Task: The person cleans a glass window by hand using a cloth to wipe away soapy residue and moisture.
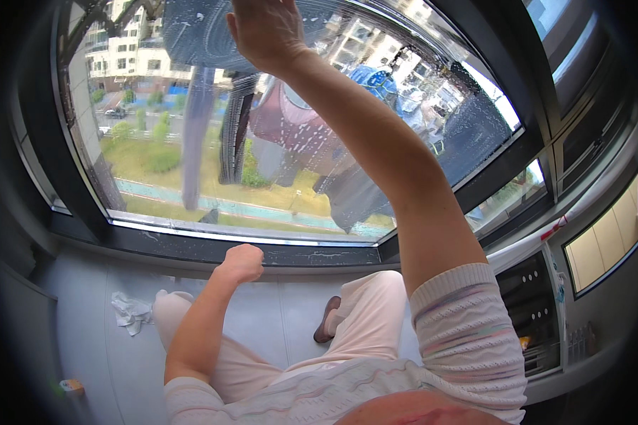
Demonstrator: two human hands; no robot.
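Note:
My right arm reaches up across a wet window pane (154,154) streaked with drops and smears. At the top edge of the view, my right hand (268,37) is up at the glass. Its fingers are mostly cut off, so whether it holds a cloth or tool cannot be seen. My left hand (243,263) is curled into a fist by the lower bar of the dark window frame (308,255). Nothing shows in it, and whether it touches the bar is unclear. Wet marks and drops dot that bar.
A crumpled white tissue or cloth (131,312) lies on the grey floor (260,319) beside my bent knee. Farther left is a small orange-and-white packet (72,387). A white pole (531,239) with a red band and a dark-fronted cabinet (529,308) stand at the right.

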